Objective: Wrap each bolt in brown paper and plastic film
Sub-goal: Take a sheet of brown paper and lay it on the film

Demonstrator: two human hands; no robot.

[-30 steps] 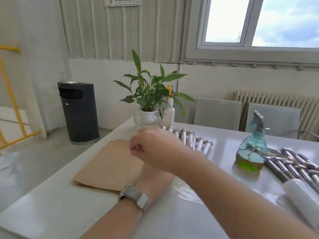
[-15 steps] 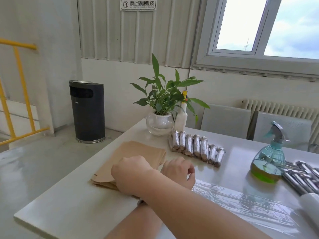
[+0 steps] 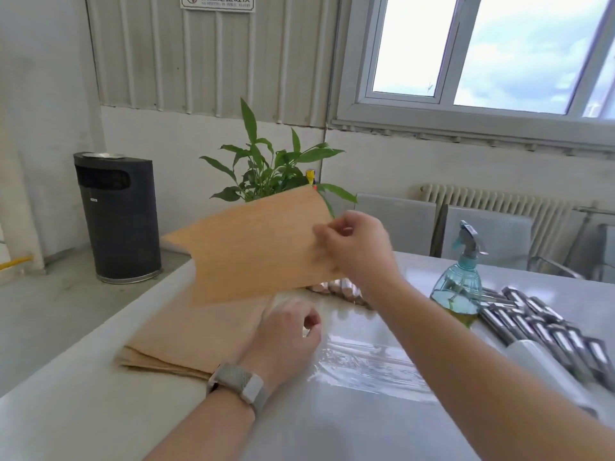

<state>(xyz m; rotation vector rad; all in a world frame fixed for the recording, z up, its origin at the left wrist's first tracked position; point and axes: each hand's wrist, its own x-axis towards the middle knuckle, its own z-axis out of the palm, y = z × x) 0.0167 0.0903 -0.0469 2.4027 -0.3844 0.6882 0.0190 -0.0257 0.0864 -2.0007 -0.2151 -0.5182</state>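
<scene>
Lifting one brown sheet (image 3: 259, 244) off the paper stack (image 3: 186, 337) — it lay flat half a second ago.

Right hand (image 3: 356, 251) fingers pinch the sheet's edge; left hand (image 3: 286, 334) curls loosely, seemingly holding nothing, by the plastic film (image 3: 369, 364) spread on the bench (image 3: 83, 410). Unwrapped bolts (image 3: 545, 324) wait right — wall sign (image 3: 218, 1) unreadable.

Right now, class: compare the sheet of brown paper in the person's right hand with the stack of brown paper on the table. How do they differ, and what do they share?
1. The lifted sheet hangs in the air, pinched by the right hand; the paper stack lies flat on the table.
2. The lifted sheet is single; the paper stack holds several layers.
3. The lifted sheet tilts and looks brighter orange; the paper stack looks duller.
Both are brown paper.
</scene>
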